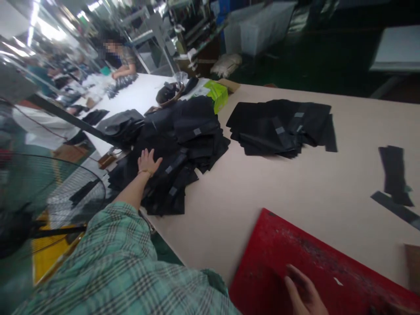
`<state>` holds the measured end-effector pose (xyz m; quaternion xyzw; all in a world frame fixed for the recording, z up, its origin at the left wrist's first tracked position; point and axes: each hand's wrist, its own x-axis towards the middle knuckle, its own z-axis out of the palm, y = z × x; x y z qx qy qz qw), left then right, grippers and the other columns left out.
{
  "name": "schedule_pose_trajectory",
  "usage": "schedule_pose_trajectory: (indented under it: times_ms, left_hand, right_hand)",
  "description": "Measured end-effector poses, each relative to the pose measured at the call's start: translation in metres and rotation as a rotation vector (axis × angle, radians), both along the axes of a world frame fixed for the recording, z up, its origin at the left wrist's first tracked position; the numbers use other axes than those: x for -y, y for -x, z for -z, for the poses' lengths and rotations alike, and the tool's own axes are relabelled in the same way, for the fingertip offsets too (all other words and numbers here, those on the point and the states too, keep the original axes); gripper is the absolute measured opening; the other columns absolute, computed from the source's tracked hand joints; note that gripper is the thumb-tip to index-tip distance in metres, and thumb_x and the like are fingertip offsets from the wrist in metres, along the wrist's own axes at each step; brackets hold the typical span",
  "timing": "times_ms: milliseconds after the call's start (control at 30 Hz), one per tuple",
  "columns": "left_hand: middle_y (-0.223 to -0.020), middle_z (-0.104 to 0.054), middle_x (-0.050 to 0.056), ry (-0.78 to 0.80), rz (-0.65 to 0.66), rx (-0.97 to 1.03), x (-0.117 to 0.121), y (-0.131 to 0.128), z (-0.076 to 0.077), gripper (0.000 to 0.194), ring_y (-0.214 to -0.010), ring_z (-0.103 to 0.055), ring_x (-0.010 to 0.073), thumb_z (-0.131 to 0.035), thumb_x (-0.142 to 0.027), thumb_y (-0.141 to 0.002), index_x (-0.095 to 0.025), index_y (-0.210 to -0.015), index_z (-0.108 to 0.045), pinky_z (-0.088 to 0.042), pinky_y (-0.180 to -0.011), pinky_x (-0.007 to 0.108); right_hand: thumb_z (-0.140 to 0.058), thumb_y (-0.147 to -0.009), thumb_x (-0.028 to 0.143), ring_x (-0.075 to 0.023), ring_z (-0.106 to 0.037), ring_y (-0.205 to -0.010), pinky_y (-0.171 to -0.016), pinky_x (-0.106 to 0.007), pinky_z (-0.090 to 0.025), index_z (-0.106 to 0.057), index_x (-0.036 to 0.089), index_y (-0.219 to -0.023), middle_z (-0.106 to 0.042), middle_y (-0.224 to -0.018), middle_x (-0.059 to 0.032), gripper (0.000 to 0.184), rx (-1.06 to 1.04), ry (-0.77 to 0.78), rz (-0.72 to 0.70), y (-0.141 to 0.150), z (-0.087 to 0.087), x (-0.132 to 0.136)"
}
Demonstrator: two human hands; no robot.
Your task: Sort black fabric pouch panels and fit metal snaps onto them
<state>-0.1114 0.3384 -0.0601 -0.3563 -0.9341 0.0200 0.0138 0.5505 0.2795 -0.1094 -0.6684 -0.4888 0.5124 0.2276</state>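
My left hand (148, 162) lies with fingers spread on a large pile of black fabric pieces (200, 151) at the table's left side. Small pale labels show on some of these pieces. At the bottom edge, my right hand (306, 294) is over a red board (272, 253) with a worn, scuffed surface. Its thumb and forefinger are loosely bent and apart, with nothing visible between them; the other fingers are mostly hidden. A second stack of black pieces (278, 127) lies farther back on the pale table (348, 179).
Black strips (392, 173) lie at the right. Behind the large pile are a basket (170, 98) and a bright green packet (218, 94). A wire fan guard (72, 188) stands close on the left, below a grey bar (75, 120). Another person (123, 61) works at the far end.
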Motion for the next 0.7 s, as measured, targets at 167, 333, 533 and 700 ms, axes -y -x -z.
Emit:
schedule_pose_trajectory:
  times_ms: [167, 333, 533, 700]
  left_hand:
    - [-0.162, -0.02, 0.012, 0.091, -0.081, 0.303, 0.071, 0.005, 0.062, 0.063, -0.15, -0.017, 0.0262, -0.025, -0.052, -0.098, -0.024, -0.154, -0.026, -0.024, -0.114, 0.059]
    - [-0.162, -0.024, 0.01, -0.015, -0.089, 0.32, 0.085, -0.055, 0.086, 0.063, -0.149, -0.019, 0.0258, -0.021, -0.055, -0.098, -0.028, -0.154, -0.027, -0.023, -0.114, 0.06]
    - [-0.162, -0.023, 0.011, -0.042, -0.088, 0.39, 0.112, -0.201, 0.086, 0.066, -0.15, -0.015, 0.0311, -0.02, -0.058, -0.097, -0.028, -0.155, -0.026, -0.021, -0.113, 0.066]
    - [-0.162, -0.021, 0.01, -0.025, 0.089, 0.654, 0.14, -0.28, 0.073, 0.072, -0.149, -0.017, 0.0355, -0.031, -0.064, -0.092, -0.032, -0.156, -0.024, -0.03, -0.111, 0.065]
  right_hand:
    - [-0.067, -0.074, 0.052, -0.0274, -0.068, -0.104, -0.089, -0.042, -0.056, -0.068, 0.018, -0.108, -0.071, -0.114, -0.0147, 0.048, -0.335, 0.108, -0.368, 0.151, 0.027, -0.001]
    - [-0.074, -0.066, 0.039, -0.0274, -0.063, -0.115, -0.102, -0.044, -0.049, -0.062, 0.014, -0.114, -0.064, -0.127, -0.0192, 0.055, -0.351, 0.215, -0.329, 0.301, 0.043, -0.007]
    - [-0.079, -0.065, 0.042, -0.0285, -0.068, -0.105, -0.093, -0.042, -0.055, -0.061, 0.014, -0.115, -0.072, -0.11, -0.0151, 0.061, -0.3, 0.221, -0.16, 0.301, 0.028, -0.016]
    - [-0.083, -0.061, 0.047, -0.0318, -0.071, -0.095, -0.086, -0.044, -0.058, -0.066, 0.015, -0.102, -0.074, -0.101, -0.0152, 0.055, -0.186, 0.265, -0.183, 0.217, 0.018, -0.046]
